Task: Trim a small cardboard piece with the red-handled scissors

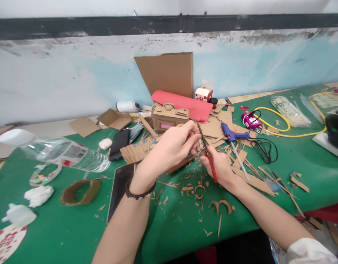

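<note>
Red-handled scissors are gripped in my right hand, their dark blades pointing up and away beside my left fingertips. The fingers of my left hand are pinched together close to the blades; what they hold is too small and hidden to make out. Just beyond my left hand stands a cardboard model shaped like a camera, with a pink panel in its front. Curled cardboard offcuts are scattered below both hands on the green table cover.
A blue glue gun lies to the right, near its black cord and a purple adapter on a yellow cable. At left are a clear plastic bottle, a cardboard ring and a dark tablet. A cardboard sheet leans against the wall.
</note>
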A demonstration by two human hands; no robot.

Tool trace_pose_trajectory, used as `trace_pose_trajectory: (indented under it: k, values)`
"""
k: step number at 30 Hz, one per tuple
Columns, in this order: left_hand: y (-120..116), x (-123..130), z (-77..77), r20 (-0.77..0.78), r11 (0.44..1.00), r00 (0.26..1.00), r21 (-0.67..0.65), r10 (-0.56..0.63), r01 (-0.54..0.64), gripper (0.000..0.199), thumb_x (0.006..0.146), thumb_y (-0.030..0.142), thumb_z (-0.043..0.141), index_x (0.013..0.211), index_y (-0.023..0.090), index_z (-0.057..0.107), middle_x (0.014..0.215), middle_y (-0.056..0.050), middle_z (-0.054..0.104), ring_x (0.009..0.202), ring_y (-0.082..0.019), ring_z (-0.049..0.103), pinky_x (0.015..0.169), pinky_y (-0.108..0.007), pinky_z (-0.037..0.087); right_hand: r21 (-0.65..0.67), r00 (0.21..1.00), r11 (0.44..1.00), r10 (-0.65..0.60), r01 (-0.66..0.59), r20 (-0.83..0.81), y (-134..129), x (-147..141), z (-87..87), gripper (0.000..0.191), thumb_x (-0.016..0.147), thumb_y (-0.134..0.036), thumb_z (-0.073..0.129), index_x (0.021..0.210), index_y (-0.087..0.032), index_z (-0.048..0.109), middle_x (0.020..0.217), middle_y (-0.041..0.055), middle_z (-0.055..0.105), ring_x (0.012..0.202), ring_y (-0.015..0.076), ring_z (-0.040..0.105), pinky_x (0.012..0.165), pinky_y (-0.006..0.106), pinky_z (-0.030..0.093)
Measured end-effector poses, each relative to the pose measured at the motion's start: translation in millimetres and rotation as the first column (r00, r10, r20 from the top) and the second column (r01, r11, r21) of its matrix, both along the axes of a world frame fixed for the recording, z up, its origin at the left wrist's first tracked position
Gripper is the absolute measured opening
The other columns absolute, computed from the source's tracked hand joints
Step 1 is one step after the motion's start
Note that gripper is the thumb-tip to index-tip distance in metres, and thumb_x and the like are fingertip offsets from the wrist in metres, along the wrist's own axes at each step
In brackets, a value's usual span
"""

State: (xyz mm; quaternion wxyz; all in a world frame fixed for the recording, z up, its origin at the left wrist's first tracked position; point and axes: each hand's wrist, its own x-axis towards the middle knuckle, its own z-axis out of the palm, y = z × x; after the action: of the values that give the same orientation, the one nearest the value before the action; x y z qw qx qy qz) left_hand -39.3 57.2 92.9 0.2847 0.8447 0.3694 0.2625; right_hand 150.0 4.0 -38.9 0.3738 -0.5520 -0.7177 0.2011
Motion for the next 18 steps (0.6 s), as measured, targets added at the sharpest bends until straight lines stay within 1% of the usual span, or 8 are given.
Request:
trace_pose_trajectory:
  k: [2, 4, 7, 10, 13, 16, 18]
  values:
    - [-0.5, -2.6, 3.3, -0.044, 0.999, 0.999, 0.033, 0.008, -0.006, 0.017, 0.105, 0.028, 0.051, 0.090, 0.023, 0.054, 0.066, 0.003, 0.071, 0.063, -0.017, 0.067, 0.066, -0.027, 0.045, 0.009, 1.000, 1.000, 0.009, -0.009, 0.023, 0.0, 0.4, -0.9, 0.040, 0.106, -0.062, 0.051, 0.099, -0.023, 0.057, 0.071, 0.0054, 0.073, 0.060, 0.0215, 0.070, 0.059, 0.027, 0.044]
    - [-0.9, -4.5, 5.3, -0.078, 0.999, 0.997, 0.039, 0.023, -0.020, 0.017, 0.104, 0.027, 0.051, 0.089, 0.023, 0.054, 0.066, 0.003, 0.072, 0.064, -0.017, 0.068, 0.066, -0.028, 0.044, 0.024, 0.998, 1.000, 0.011, -0.013, 0.060, 0.0, 0.6, -1.3, 0.041, 0.106, -0.062, 0.051, 0.098, -0.022, 0.057, 0.070, 0.0058, 0.073, 0.059, 0.0216, 0.070, 0.059, 0.027, 0.041]
    - [-1.1, -6.2, 6.2, -0.119, 0.997, 0.991, 0.057, 0.062, -0.056, 0.017, 0.103, 0.027, 0.052, 0.087, 0.023, 0.056, 0.068, 0.001, 0.073, 0.064, -0.018, 0.068, 0.065, -0.028, 0.044, 0.043, 0.993, 0.999, -0.007, 0.002, 0.116, 0.0, 0.9, -0.3, 0.043, 0.105, -0.063, 0.053, 0.097, -0.021, 0.059, 0.065, 0.0051, 0.071, 0.058, 0.0210, 0.068, 0.057, 0.026, 0.038]
    - [-1.4, -8.1, 5.9, -0.161, 0.989, 0.981, 0.118, 0.104, -0.085, 0.016, 0.102, 0.027, 0.054, 0.088, 0.022, 0.060, 0.071, -0.001, 0.074, 0.064, -0.019, 0.067, 0.063, -0.028, 0.042, 0.059, 0.985, 0.998, -0.036, 0.027, 0.167, -0.3, 1.3, 1.7, 0.047, 0.104, -0.065, 0.054, 0.097, -0.020, 0.062, 0.061, 0.0039, 0.067, 0.055, 0.0201, 0.067, 0.057, 0.026, 0.035]
    - [-2.6, -10.1, 6.3, -0.204, 0.979, 0.969, 0.180, 0.137, -0.101, 0.014, 0.101, 0.026, 0.055, 0.091, 0.021, 0.063, 0.075, -0.003, 0.076, 0.062, -0.018, 0.067, 0.060, -0.027, 0.040, 0.065, 0.976, 0.997, -0.049, 0.036, 0.212, -0.5, 2.2, 2.4, 0.049, 0.104, -0.067, 0.053, 0.098, -0.019, 0.063, 0.061, 0.0043, 0.067, 0.054, 0.0199, 0.066, 0.057, 0.026, 0.034]
    - [-4.5, -10.8, 7.6, -0.203, 0.974, 0.967, 0.198, 0.154, -0.113, 0.012, 0.100, 0.026, 0.056, 0.093, 0.020, 0.064, 0.077, -0.004, 0.076, 0.058, -0.017, 0.065, 0.057, -0.026, 0.039, 0.091, 0.956, 0.994, -0.084, 0.061, 0.281, 0.3, 3.9, 0.9, 0.053, 0.104, -0.070, 0.050, 0.097, -0.018, 0.063, 0.062, 0.0059, 0.069, 0.053, 0.0209, 0.066, 0.056, 0.027, 0.033]
    - [-5.0, -9.7, 7.7, -0.156, 0.975, 0.975, 0.182, 0.159, -0.130, 0.011, 0.100, 0.027, 0.058, 0.094, 0.020, 0.064, 0.079, -0.004, 0.077, 0.059, -0.017, 0.066, 0.057, -0.026, 0.041, 0.116, 0.943, 0.990, -0.117, 0.084, 0.313, 1.3, 5.2, -0.2, 0.055, 0.104, -0.071, 0.049, 0.096, -0.018, 0.063, 0.062, 0.0063, 0.069, 0.052, 0.0211, 0.065, 0.055, 0.028, 0.031]
